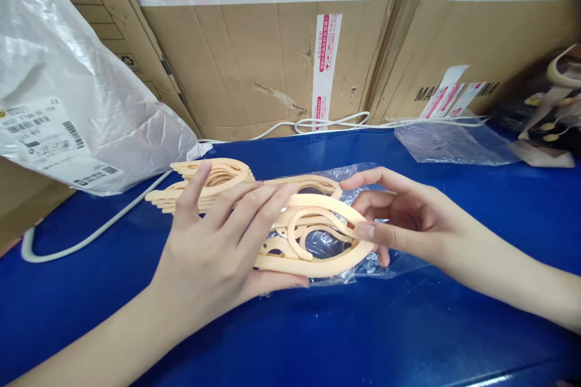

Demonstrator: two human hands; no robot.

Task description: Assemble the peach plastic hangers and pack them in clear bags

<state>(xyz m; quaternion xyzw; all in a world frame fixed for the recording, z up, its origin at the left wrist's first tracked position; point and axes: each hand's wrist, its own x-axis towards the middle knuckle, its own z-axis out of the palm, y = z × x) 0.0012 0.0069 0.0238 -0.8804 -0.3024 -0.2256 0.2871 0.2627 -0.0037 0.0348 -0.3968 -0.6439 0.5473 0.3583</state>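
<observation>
A cream plastic folding hanger (331, 266), folded into a loop with its curled hook inside, lies between my hands. My left hand (218, 242) is closed over its left part, with the thumb along the near edge and the fingers across the top. At the rounded right end, my right hand (408, 217) pinches it between thumb and fingers. More of the same hangers (227, 170) are stacked behind and left of my left hand, partly hidden by its fingers. Under the held hanger is a crinkled clear plastic bag (358, 275) on the blue table.
Large taped cardboard boxes (254, 60) stand along the back of the blue table (290, 338). A white plastic parcel bag (104, 115) leans at the left, beside a white cable (91, 239). Another clear bag (449, 144) and a dark strapped item (540, 115) are at the right.
</observation>
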